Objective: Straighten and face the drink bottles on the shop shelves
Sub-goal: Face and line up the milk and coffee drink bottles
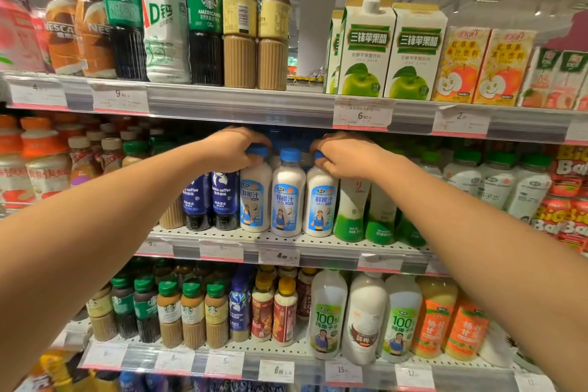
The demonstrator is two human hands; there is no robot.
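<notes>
Three white coconut-milk bottles with blue caps and blue labels stand side by side at the front of the middle shelf (286,243). My left hand (234,148) grips the blue cap of the left bottle (255,197). My right hand (342,154) grips the cap of the right bottle (320,200). The middle bottle (287,197) stands free between them, label facing out. More blue-capped bottles sit behind in shadow.
Dark blue coffee bottles (211,197) stand left of the trio, green-bottomed coconut-water bottles (353,210) right of it. The top shelf holds coffee bottles and apple-vinegar cartons (366,47). The lower shelf carries small coffee bottles and tall coconut drinks (327,315). Price tags line the shelf edges.
</notes>
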